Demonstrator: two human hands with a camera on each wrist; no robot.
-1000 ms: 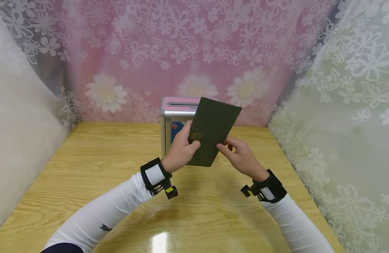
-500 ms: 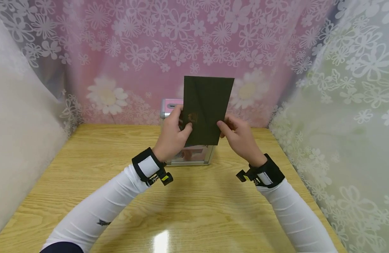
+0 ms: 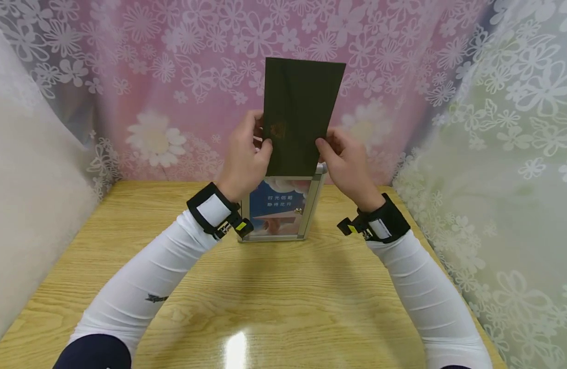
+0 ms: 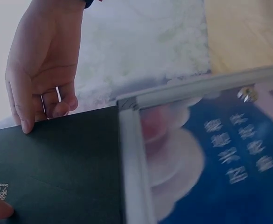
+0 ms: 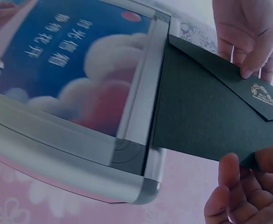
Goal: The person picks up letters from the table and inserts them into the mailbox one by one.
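Note:
A dark green envelope (image 3: pixel 302 107) with a small gold emblem stands upright between my hands, in front of and above a letter box (image 3: pixel 279 205). My left hand (image 3: pixel 247 156) pinches its left edge, thumb on the near face. On the opposite edge my right hand (image 3: pixel 350 163) pinches it the same way. The slanted flap line of the envelope (image 5: pixel 211 102) shows in the right wrist view. Its lower end lies along the metal top edge of the box (image 5: pixel 141 93); whether it has entered the slot cannot be seen. The envelope hides most of the box top.
The box, with a blue printed front and a small lock (image 3: pixel 299 210), stands on a wood-grain table (image 3: pixel 283 297). Behind it hangs a pink flowered curtain (image 3: pixel 196 61). Pale curtains line the left and right sides.
Both hands have lifted the envelope and turned it from a slant to upright. It has moved higher, uncovering the lower front of the letter box.

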